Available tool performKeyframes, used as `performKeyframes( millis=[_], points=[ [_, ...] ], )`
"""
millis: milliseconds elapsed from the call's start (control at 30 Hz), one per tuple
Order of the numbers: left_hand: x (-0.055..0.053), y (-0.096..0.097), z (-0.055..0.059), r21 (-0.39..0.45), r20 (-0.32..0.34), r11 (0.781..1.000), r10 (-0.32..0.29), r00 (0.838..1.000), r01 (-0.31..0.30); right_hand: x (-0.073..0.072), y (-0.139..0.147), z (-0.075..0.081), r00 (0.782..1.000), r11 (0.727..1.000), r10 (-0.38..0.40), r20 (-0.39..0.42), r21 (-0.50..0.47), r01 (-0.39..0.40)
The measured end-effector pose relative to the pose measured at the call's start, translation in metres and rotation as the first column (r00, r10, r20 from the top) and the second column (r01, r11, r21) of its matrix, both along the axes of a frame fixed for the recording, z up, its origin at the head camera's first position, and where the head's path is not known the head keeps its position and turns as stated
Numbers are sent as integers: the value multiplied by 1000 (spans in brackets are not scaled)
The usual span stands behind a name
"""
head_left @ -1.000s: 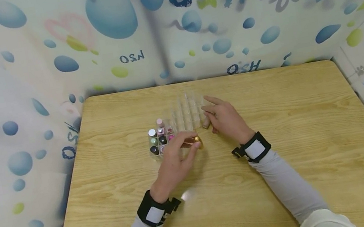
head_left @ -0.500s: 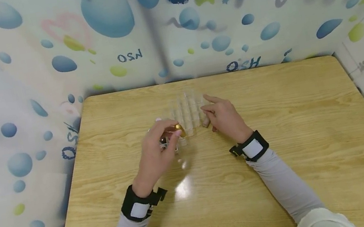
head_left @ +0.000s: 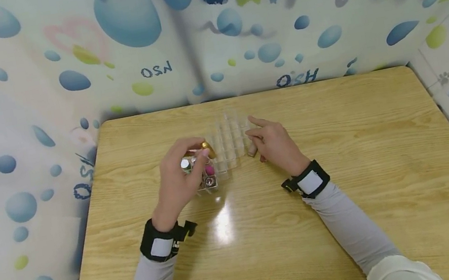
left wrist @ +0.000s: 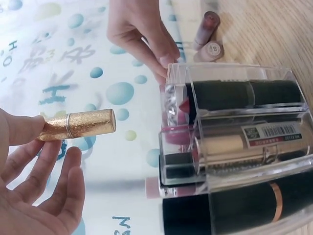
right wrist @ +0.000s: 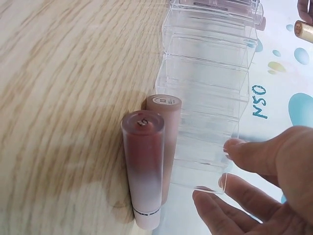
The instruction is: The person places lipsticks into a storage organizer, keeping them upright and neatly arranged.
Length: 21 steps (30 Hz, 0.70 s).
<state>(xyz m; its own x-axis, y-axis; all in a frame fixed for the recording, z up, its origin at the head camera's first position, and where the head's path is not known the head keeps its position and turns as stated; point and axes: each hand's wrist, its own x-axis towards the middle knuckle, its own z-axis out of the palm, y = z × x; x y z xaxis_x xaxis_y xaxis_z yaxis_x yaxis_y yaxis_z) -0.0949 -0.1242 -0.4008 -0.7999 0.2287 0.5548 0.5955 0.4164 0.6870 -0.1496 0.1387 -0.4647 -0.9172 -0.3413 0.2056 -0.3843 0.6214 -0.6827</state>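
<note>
My left hand [head_left: 174,176] pinches a gold lipstick tube [left wrist: 80,124] between thumb and fingers, lifted above the filled left end of a clear lipstick organizer [head_left: 227,142]. Its other fingers are loosely curled in the left wrist view. Several lipsticks and cosmetic tubes stand in that end, including a black tube [left wrist: 249,208]. The stepped right part shows bare compartments in the right wrist view. My right hand [head_left: 278,145] grips the organizer's right end edge with thumb and fingertips. Beside that end stand two lip tubes, one red-to-pink [right wrist: 144,166] and one dusty pink [right wrist: 171,117].
The organizer stands on a wood-grain table [head_left: 337,240], toward its far edge. Behind the table is a pale wall covering [head_left: 206,38] with blue bubbles and lettering. Both wrists wear black straps.
My left hand has carried the gold lipstick tube left and farther from me, to above the organizer's filled end. My right hand has stayed nearly still at the right end.
</note>
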Motion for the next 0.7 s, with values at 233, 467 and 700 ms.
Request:
performKeyframes(
  millis=[233, 467, 700],
  points=[
    [-10, -6, -6, -24, 10, 998, 58, 998, -58, 1, 0, -1, 1000, 1000, -6, 7, 5, 6],
    [-17, -10, -13, -61, 24, 995, 84, 996, -83, 2, 1, -2, 999, 999, -1, 42, -32, 2],
    [-24, -12, -21, -41, 46, 997, 72, 996, -70, 1, 1, 0, 999, 999, 3, 39, -47, -1]
  ],
)
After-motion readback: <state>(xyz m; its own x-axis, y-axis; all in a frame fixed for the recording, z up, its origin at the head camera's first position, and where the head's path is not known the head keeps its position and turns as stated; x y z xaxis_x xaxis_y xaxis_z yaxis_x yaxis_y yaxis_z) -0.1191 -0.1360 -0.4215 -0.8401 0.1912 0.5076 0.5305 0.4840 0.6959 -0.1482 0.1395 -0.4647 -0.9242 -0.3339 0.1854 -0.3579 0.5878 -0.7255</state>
